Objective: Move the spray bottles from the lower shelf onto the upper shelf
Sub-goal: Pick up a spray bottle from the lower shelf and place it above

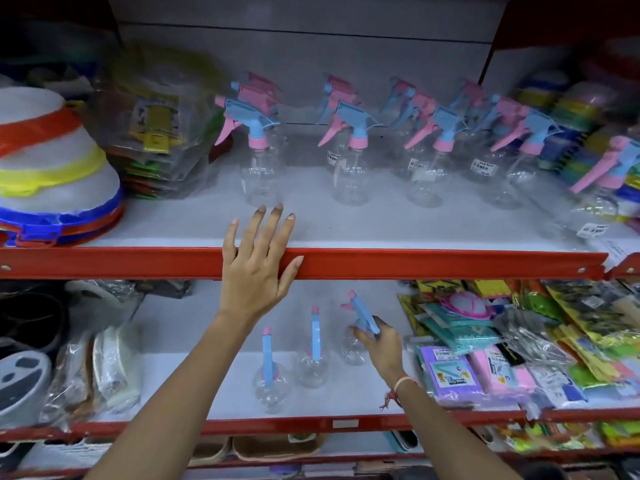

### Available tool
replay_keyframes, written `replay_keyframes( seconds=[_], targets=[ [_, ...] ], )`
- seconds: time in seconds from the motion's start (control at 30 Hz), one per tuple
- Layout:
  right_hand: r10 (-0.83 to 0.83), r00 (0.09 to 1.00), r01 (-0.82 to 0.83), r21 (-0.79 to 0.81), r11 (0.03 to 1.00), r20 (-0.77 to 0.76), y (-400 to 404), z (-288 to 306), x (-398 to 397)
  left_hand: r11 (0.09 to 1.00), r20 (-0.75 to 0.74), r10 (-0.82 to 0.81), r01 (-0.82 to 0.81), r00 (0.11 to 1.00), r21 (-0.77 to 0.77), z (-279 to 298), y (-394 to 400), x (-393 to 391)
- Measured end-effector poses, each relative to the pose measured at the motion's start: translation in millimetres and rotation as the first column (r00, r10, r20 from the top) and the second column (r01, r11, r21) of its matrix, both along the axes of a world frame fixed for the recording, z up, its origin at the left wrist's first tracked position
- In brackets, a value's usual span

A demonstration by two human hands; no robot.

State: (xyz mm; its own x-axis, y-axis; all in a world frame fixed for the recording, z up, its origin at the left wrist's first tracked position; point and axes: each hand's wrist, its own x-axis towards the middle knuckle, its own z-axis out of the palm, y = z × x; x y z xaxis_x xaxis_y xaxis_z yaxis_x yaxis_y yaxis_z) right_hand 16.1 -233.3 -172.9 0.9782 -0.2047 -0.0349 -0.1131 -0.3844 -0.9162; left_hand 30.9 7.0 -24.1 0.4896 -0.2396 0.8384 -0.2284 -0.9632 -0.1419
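Three clear spray bottles with blue-and-pink trigger heads stand on the lower shelf (194, 386). My right hand (379, 344) is shut on the head of the rightmost one (360, 315). The other two, the left bottle (268, 379) and the middle bottle (313, 355), stand free beside it. My left hand (258, 258) rests flat and open on the red front rail of the upper shelf (433, 263). Several matching spray bottles (349, 157) stand in rows on the upper shelf behind that hand.
Stacked white tubs with coloured rims (52, 168) and bagged goods (156, 126) fill the upper shelf's left end. Packaged items (502, 344) crowd the lower shelf's right side, wrapped goods (97, 372) its left. One more bottle (602, 188) stands at the upper right.
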Motion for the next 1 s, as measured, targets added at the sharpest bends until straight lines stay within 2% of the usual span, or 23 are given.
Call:
replay_keyframes(
  seconds=[0.1, 0.23, 0.5, 0.77, 1.0],
  targets=[
    [-0.005, 0.997, 0.003, 0.024, 1.0, 0.072, -5.6, 6.8, -7.4, 1.0, 0.009, 0.008, -0.008, 1.0, 0.005, -1.1, 0.4, 1.1],
    [0.102, 0.99, -0.11, 0.074, 0.991, 0.102, -18.4, 28.6, -29.1, 1.0, -0.011, 0.009, -0.009, 1.0, 0.006, 0.0, -0.1, -0.1],
    [0.246, 0.942, -0.265, 0.056, 0.963, 0.23, -54.6, 100.9, -75.8, 0.999, -0.076, 0.039, -0.041, 0.996, -0.029, 4.5, -5.2, -9.4],
    [0.256, 0.891, -0.321, 0.121, 0.939, 0.375, -87.6, 176.7, -97.5, 0.997, -0.184, 0.064, -0.071, 0.981, -0.032, 8.1, -7.1, -17.4],
    [0.218, 0.793, -0.348, 0.129, 0.928, 0.569, -120.9, 255.8, -71.9, 0.996, -0.249, 0.052, -0.067, 0.967, -0.052, 13.7, -9.0, -20.8]
  ],
)
